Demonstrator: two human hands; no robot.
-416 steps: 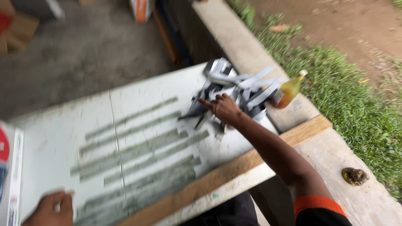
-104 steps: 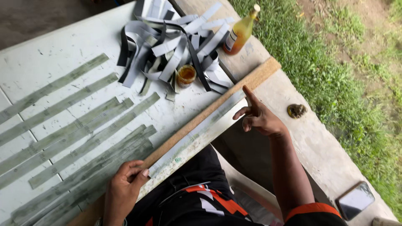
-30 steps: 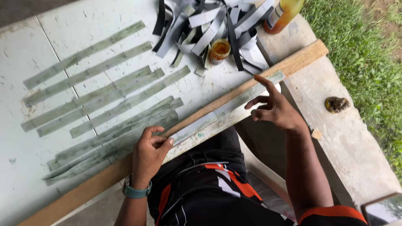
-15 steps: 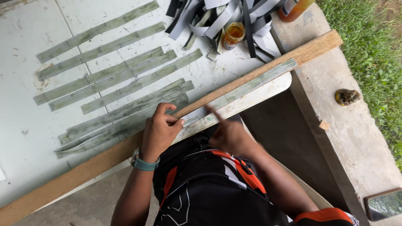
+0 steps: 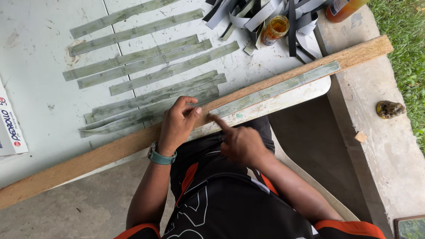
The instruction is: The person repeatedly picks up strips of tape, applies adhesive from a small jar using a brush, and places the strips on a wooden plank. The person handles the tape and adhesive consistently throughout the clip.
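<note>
Single head-worn camera, no second view. Looked steeply down from above person's own lap, slightly tilted. Close range: white table (image 5: 40, 66) filled far and left of frame, wooden plank (image 5: 110, 150) along its near edge crossed frame diagonally. Left hand (image 5: 177, 124) and right hand (image 5: 241, 144) sat near centre, forearms and dark shirt (image 5: 230, 203) at near edge. Concrete ledge (image 5: 380, 146) and grass (image 5: 407, 48) showed on right.

an outdoor makeshift workshop: a worn white table (image 5: 40, 66) with a wooden plank (image 5: 110, 150) along its edge stands on concrete (image 5: 389, 150) beside grass (image 5: 405, 57), with cut strips (image 5: 146, 66) laid out.
</note>
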